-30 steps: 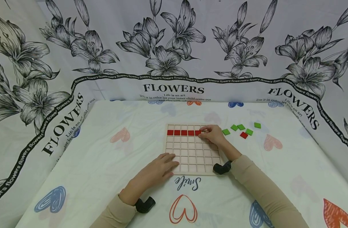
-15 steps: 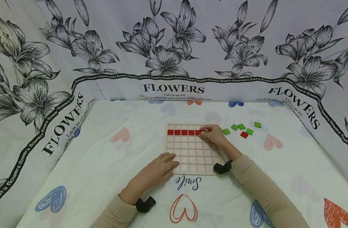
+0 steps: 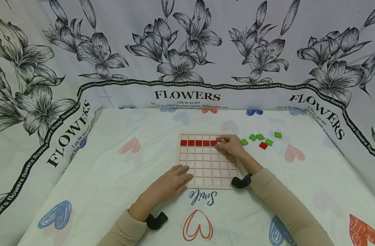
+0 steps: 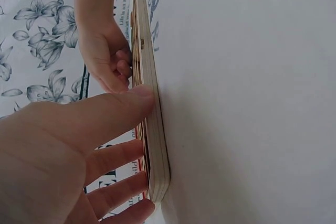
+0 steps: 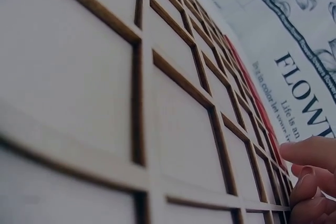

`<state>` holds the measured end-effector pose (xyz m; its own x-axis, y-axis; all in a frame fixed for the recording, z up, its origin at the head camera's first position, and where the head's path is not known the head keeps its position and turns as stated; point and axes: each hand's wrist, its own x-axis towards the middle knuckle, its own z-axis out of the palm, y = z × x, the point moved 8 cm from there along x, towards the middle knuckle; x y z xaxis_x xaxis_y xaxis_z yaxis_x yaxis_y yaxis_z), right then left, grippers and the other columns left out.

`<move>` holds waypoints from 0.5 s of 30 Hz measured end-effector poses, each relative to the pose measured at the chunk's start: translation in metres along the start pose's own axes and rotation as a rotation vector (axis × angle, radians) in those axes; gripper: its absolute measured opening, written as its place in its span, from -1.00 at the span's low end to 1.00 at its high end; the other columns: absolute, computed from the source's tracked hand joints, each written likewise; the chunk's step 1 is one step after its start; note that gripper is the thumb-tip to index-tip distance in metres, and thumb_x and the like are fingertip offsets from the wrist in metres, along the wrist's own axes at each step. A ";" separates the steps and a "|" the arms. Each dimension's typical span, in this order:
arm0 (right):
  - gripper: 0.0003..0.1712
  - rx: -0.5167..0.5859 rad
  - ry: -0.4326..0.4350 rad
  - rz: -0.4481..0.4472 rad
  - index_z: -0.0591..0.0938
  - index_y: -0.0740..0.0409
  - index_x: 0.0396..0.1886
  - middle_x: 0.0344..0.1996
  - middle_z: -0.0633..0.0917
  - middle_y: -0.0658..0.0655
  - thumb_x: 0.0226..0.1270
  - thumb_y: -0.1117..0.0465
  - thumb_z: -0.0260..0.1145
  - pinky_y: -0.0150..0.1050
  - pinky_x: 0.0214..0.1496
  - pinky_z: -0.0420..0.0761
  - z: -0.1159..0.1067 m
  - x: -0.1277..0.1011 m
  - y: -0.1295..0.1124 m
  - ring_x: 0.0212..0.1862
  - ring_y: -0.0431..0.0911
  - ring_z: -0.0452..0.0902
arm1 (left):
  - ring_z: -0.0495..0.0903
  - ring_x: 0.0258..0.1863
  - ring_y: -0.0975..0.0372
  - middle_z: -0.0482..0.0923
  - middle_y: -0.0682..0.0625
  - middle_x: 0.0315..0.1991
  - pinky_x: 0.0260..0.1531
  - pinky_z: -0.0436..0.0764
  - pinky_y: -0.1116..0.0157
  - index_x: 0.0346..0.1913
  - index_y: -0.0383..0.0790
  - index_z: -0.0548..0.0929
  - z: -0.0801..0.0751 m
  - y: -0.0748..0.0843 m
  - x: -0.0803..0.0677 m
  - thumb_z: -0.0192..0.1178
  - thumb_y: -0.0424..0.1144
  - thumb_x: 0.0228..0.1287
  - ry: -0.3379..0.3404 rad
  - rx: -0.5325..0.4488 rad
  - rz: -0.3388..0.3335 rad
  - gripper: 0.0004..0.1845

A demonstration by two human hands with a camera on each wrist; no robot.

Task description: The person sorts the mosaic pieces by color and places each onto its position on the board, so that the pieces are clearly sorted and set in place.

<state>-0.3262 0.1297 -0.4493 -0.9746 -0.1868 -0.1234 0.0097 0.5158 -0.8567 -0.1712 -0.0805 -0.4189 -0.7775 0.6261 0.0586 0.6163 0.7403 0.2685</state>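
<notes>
Floral black-and-white cloth hung behind and at both sides, printed "FLOWERS"; below it a white tablecloth [image 3: 107, 177] with coloured hearts and the word "Smile". Near the middle of that cloth, a pale wooden grid board [image 3: 206, 167], lying flat. Along its second row from the far edge, a line of red tiles [image 3: 198, 142], five showing, running from the 9 o'clock edge toward the right hand [image 3: 232, 146]. Right hand resting on the board at the 3 o'clock end of that row, fingers curled with tips down on the cell next to the last red tile; whether a tile sits under the fingertips cannot be told, since the hand covers it. Left hand [image 3: 172, 182] at the board's 7 o'clock corner, fingers straight and spread a little, pressing flat; in the left wrist view the thumb [image 4: 134, 103] lies against the board's edge. Off the board at 3 o'clock, loose green tiles [image 3: 260, 137] scattered on the cloth, with one loose red tile [image 3: 263, 145] among them. Beige sleeves on both arms, a black wrist mount [image 3: 240, 182] on each.
</notes>
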 end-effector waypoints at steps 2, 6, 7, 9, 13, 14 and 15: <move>-0.55 -0.009 0.008 0.003 0.61 0.32 0.09 -0.71 0.45 -0.10 0.23 0.24 0.37 -0.38 -0.49 0.41 -0.001 -0.001 0.000 -0.62 -0.23 0.31 | 0.41 0.33 -0.04 0.46 -0.16 0.30 0.29 0.51 0.05 0.17 -0.11 0.59 0.000 0.000 0.000 0.22 -0.19 0.30 0.000 0.002 0.002 -0.62; -0.57 -0.016 0.023 0.013 0.64 0.29 0.07 -0.69 0.40 -0.09 0.21 0.22 0.39 -0.39 -0.49 0.37 -0.004 -0.007 0.000 -0.61 -0.21 0.28 | 0.41 0.32 -0.04 0.46 -0.16 0.30 0.28 0.51 0.05 0.17 -0.12 0.59 0.000 0.001 0.000 0.22 -0.19 0.30 0.005 0.008 0.009 -0.62; -0.57 -0.016 0.022 0.016 0.63 0.29 0.07 -0.69 0.38 -0.07 0.21 0.21 0.39 -0.38 -0.50 0.35 -0.005 -0.008 -0.001 -0.61 -0.20 0.28 | 0.41 0.32 -0.05 0.46 -0.16 0.30 0.28 0.52 0.05 0.16 -0.12 0.59 0.000 0.001 0.000 0.22 -0.20 0.30 0.006 0.008 0.011 -0.62; -0.57 -0.001 0.021 0.032 0.63 0.27 0.07 -0.67 0.39 -0.07 0.21 0.20 0.39 -0.39 -0.52 0.35 -0.005 -0.011 0.000 -0.60 -0.20 0.29 | 0.42 0.32 -0.05 0.46 -0.16 0.30 0.27 0.52 0.05 0.16 -0.12 0.59 0.000 0.001 0.000 0.22 -0.20 0.30 0.008 0.010 0.011 -0.62; -0.56 0.028 0.013 0.065 0.62 0.24 0.10 -0.65 0.40 -0.06 0.24 0.17 0.36 -0.39 -0.58 0.32 -0.006 -0.017 0.003 -0.61 -0.19 0.30 | 0.41 0.32 -0.05 0.46 -0.16 0.30 0.27 0.52 0.05 0.16 -0.11 0.60 0.000 0.001 0.000 0.23 -0.19 0.29 0.010 0.008 0.007 -0.62; -0.57 0.036 0.015 0.070 0.62 0.23 0.09 -0.65 0.40 -0.06 0.24 0.17 0.37 -0.40 -0.58 0.32 -0.006 -0.018 0.003 -0.61 -0.18 0.29 | 0.41 0.32 -0.05 0.46 -0.16 0.30 0.27 0.52 0.05 0.16 -0.11 0.60 0.000 0.001 0.000 0.23 -0.20 0.29 0.010 0.008 0.007 -0.62; -0.57 0.038 0.013 0.068 0.62 0.23 0.09 -0.66 0.40 -0.05 0.25 0.16 0.36 -0.40 -0.59 0.32 -0.007 -0.020 0.003 -0.62 -0.18 0.29 | 0.41 0.32 -0.05 0.46 -0.16 0.30 0.28 0.52 0.05 0.16 -0.11 0.60 0.001 0.001 0.000 0.23 -0.19 0.29 0.009 0.007 0.008 -0.62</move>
<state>-0.3084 0.1403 -0.4457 -0.9744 -0.1412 -0.1752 0.0839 0.4946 -0.8651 -0.1707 -0.0799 -0.4192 -0.7738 0.6296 0.0693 0.6231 0.7371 0.2615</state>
